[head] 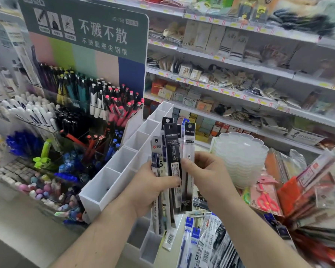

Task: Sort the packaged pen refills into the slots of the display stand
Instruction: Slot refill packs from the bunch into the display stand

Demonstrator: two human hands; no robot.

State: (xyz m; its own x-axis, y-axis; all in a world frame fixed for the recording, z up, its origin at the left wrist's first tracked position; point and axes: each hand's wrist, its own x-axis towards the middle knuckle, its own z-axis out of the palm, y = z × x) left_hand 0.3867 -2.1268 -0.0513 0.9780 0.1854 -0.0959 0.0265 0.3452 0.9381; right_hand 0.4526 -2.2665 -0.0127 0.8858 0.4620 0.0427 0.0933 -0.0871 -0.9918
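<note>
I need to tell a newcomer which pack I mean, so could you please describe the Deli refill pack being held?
Find the white display stand; both hands hold a fan of refill packs beside it. The Deli pack is rightmost, in the right hand: clear-bodied, unlike the black pack beside it.

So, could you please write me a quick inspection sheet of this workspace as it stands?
Surface: counter mostly covered; loose refill packets lie in a pile at lower right.
Job's things: white display stand, the slots in view look empty; a fan of packaged refills held upright beside it.
Clutter: stacked clear trays, packaged red scissors, pen display to the left.
Grips: left hand holds the fan; right hand pinches one packet.
Cables: nothing seen.
Surroundings: stocked shop shelves behind.
</note>
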